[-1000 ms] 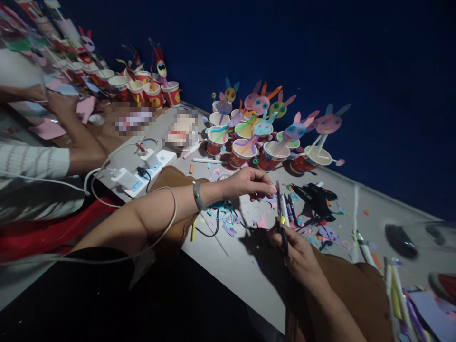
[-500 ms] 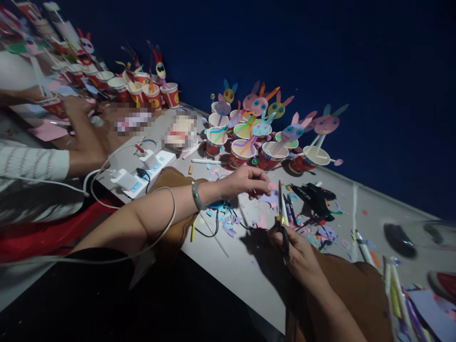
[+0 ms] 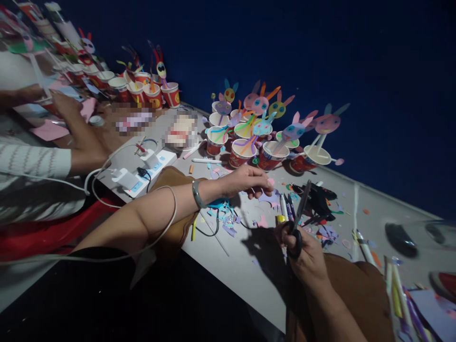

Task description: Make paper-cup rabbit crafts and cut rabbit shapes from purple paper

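My left hand [image 3: 251, 181], with a bangle [image 3: 198, 194] on its wrist, pinches a small pink paper piece [image 3: 271, 182] at its fingertips. In my right hand [image 3: 302, 249] are black-handled scissors [image 3: 302, 206], my fingers through the loops and the blades pointing up. The blades stand apart from the paper, to its right. Coloured paper scraps [image 3: 231, 222] lie on the table below both hands. Several pens [image 3: 290, 209] and a black glue gun [image 3: 322, 197] lie just beyond the scissors.
Paper cups [image 3: 242, 154] with bunny-faced paper figures stand along the back. A power strip [image 3: 151, 173] with chargers and a white cable lies at left. Another person's arm [image 3: 83, 137] is at far left. Bundled markers [image 3: 401, 289] lie at lower right.
My right hand has moved the scissors right, away from the pink paper, and their blades have tilted right. My left hand stays nearly in place. The other person's hands have shifted slightly.
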{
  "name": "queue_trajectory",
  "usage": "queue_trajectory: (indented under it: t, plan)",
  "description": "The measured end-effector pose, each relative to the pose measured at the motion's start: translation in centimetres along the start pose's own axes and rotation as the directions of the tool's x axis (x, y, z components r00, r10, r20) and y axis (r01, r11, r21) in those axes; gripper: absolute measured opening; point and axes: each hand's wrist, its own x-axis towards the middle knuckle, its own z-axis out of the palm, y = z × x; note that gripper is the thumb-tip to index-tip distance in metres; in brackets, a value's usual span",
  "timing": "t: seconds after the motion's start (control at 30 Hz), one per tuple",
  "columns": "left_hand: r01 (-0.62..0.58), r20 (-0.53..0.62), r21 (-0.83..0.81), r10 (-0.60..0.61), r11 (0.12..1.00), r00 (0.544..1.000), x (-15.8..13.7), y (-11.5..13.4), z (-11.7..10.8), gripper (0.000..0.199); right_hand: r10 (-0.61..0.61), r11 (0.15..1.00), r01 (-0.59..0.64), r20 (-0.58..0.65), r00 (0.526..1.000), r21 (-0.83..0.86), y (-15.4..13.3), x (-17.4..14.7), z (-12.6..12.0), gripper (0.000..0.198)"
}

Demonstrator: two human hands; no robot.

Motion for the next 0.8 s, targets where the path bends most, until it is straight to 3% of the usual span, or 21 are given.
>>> queue_trajectory:
  t: [0.13, 0.23, 0.3, 0.37, 0.43, 0.5, 0.57, 0.6, 0.63, 0.7, 0.73, 0.8]
  plan:
    - [0.085, 0.225, 0.169, -0.123, 0.982, 0.966, -0.3, 0.3, -0.7, 0.020, -0.063, 0.998, 0.063, -0.035, 0.997, 0.012, 0.5, -0.1, -0.1, 0.042]
    - [0.133, 0.446, 0.322, -0.274, 0.937, 0.852, -0.3, 0.2, -1.1, 0.021, -0.072, 0.997, 0.073, -0.057, 0.996, 0.016, 0.4, -0.2, -0.3, 0.040]
    - [0.140, 0.530, 0.416, -0.365, 0.898, 0.766, -0.2, 0.0, -1.2, 0.020, -0.070, 0.998, 0.070, -0.019, 0.997, -0.001, -0.2, -0.2, -0.9, 0.043]
    - [0.137, 0.578, 0.500, -0.447, 0.855, 0.683, -0.1, -0.5, -1.2, 0.017, -0.036, 0.998, 0.042, 0.154, 0.987, -0.037, -0.8, -0.2, -1.8, 0.047]
    - [0.128, 0.600, 0.569, -0.517, 0.813, 0.611, -0.3, -1.1, -1.3, 0.017, 0.043, 0.996, -0.006, 0.422, 0.906, -0.089, -1.3, -0.2, -2.9, 0.051]
    - [0.135, 0.551, 0.603, -0.533, 0.786, 0.642, -0.8, -2.1, -1.5, 0.022, 0.122, 0.989, -0.035, 0.645, 0.754, -0.146, -1.5, -0.2, -3.6, 0.048]
    - [0.156, 0.352, 0.587, -0.424, 0.795, 0.834, -1.5, -3.3, -1.8, 0.032, 0.178, 0.979, -0.036, 0.765, 0.620, -0.199, -1.6, -0.1, -3.8, 0.044]
    - [0.162, 0.286, 0.598, -0.397, 0.785, 0.872, -1.8, -3.9, -1.9, 0.035, 0.198, 0.975, -0.030, 0.793, 0.576, -0.221, -1.6, -0.2, -3.6, 0.043]
    - [0.165, 0.276, 0.621, -0.410, 0.767, 0.869, -2.0, -4.4, -2.1, 0.036, 0.211, 0.971, -0.025, 0.808, 0.550, -0.237, -1.5, -0.2, -3.4, 0.041]
    - [0.148, 0.301, 0.650, -0.431, 0.746, 0.851, -1.9, -5.0, -2.4, 0.037, 0.217, 0.968, -0.022, 0.787, 0.578, -0.250, -1.4, -0.6, -2.7, 0.041]
    - [0.134, 0.318, 0.659, -0.437, 0.740, 0.842, -1.8, -5.1, -2.5, 0.037, 0.208, 0.968, -0.024, 0.752, 0.626, -0.249, -1.3, -0.8, -2.4, 0.043]
    - [0.111, 0.343, 0.678, -0.446, 0.727, 0.827, -1.2, -4.9, -2.6, 0.036, 0.172, 0.969, -0.022, 0.613, 0.771, -0.245, -1.0, -1.5, -1.8, 0.048]
